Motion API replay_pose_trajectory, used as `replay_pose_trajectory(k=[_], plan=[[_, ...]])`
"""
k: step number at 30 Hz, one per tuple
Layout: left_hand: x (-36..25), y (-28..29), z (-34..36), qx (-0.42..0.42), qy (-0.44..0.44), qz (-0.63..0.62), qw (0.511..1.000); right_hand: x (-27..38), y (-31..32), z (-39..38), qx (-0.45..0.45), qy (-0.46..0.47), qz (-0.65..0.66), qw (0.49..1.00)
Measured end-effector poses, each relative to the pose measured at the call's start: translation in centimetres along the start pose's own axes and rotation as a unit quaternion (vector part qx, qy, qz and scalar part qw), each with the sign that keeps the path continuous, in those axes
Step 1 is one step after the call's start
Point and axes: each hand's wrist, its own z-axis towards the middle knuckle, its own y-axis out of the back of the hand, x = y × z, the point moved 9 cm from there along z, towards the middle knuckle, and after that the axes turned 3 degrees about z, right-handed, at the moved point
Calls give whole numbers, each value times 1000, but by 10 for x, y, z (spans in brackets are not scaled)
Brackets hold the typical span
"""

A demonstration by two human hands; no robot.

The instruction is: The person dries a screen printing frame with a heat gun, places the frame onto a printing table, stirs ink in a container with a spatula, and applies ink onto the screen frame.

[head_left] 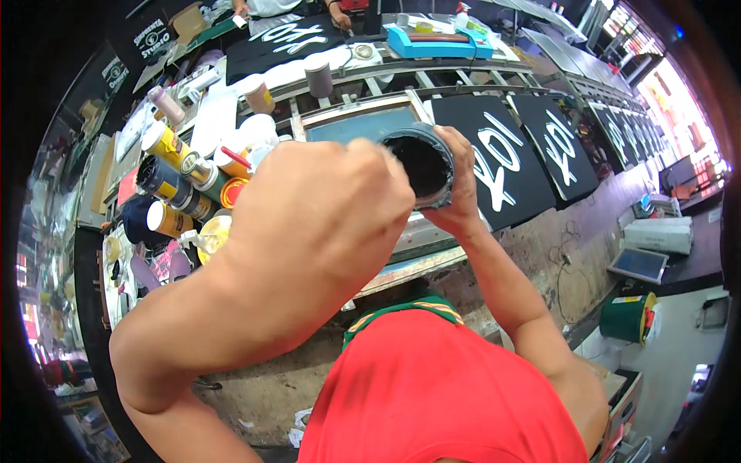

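Observation:
My right hand (463,193) is wrapped around the side of a dark plastic jar (442,191), tilted so that its mouth faces me. Black ink-like residue coats its inside and smears the rim. Close to the camera, my left hand (328,208) is closed in a fist at the jar's left edge. Its back is toward me, so whatever the fingers grip is hidden. Beneath and behind the jar lies a framed printing screen (359,126) with blue-grey mesh, partly covered by my hands.
Ink jars and tubs, including a yellow one (164,143), crowd the left. Black shirts with white lettering (502,166) lie on boards to the right. A blue machine (440,45) stands beyond. Another person's hand (340,17) shows at the far table. A green bucket (622,318) sits lower right.

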Motion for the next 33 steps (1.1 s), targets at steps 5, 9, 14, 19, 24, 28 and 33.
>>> replay_pose_trajectory(k=[5,9,14,19,24,28,33], plan=[[0,-8,0,38,-22,-56,997,-4,2,-1,-15,-10,8,1000],[4,2,4,10,-42,-82,996,-2,-1,0,-7,8,10,1000],[4,4,5,26,-44,-78,996,-4,0,1,-12,-7,-9,1000],[6,15,9,-53,-29,-76,995,-5,3,4,-32,-7,8,999],[9,11,9,-41,-12,-72,996,-1,4,1,-30,-9,-4,1000],[7,4,10,25,-40,-96,994,-1,-2,1,-5,-19,-22,1000],[10,9,12,18,-30,-108,994,-4,3,7,-22,-3,0,1000]])
